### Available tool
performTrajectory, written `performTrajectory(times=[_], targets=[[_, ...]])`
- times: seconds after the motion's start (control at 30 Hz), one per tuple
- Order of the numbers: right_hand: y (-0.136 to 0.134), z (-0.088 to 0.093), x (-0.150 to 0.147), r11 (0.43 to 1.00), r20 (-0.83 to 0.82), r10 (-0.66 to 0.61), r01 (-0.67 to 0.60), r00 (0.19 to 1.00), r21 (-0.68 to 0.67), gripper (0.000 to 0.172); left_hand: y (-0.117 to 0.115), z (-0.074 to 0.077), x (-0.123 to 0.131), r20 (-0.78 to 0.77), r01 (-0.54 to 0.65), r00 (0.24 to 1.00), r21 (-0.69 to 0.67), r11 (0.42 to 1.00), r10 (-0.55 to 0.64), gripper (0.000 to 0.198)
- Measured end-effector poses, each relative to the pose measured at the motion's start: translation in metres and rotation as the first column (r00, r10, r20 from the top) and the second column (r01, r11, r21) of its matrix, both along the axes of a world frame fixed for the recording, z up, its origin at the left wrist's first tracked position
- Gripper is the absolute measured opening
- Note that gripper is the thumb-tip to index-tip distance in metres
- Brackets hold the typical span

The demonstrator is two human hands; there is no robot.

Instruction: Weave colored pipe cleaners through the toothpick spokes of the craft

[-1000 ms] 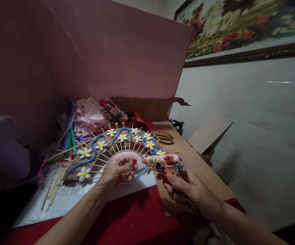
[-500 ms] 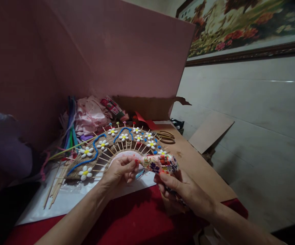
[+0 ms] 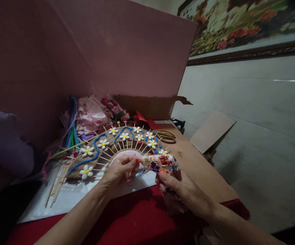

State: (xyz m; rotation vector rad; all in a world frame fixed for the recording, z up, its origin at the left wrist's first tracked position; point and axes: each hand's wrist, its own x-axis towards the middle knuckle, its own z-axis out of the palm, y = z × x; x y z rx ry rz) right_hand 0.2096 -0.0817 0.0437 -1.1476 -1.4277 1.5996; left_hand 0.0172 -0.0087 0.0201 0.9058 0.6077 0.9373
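My right hand (image 3: pixel 178 187) is wrapped round the handle of a glue gun (image 3: pixel 160 162) with a flowered pattern, its nozzle pointing left. A small red-orange light glows on the gun above my thumb. At the nozzle, my left hand (image 3: pixel 123 170) pinches a small red piece (image 3: pixel 137 160), too small to make out fully. Behind both hands lies a twine-wrapped arch (image 3: pixel 104 151) set with thin sticks, white flowers with yellow centres and blue wavy strips. Part of its right end is hidden by the gun.
Loose wooden sticks (image 3: pixel 57 185) lie on a white sheet (image 3: pixel 35 204) at the left. Scissors (image 3: pixel 166 136) rest on the brown board (image 3: pixel 203 173). Pipe cleaners (image 3: pixel 72 132) and crumpled pink material (image 3: pixel 92 114) are heaped at the back, before a pink panel (image 3: pixel 122 51).
The view has shifted very slightly. Both hands keep the same hold, with the glue gun's nozzle still at the red piece.
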Motion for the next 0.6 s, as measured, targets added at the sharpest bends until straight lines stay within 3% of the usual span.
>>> performTrajectory(times=[0.6], targets=[[-0.0018, 0.0031, -0.0011, 0.999, 0.03, 0.014, -0.015, 0.999, 0.032, 0.043, 0.0008, -0.0004, 0.0, 0.008, 0.01, 1.0, -0.011, 1.0, -0.009, 0.024]])
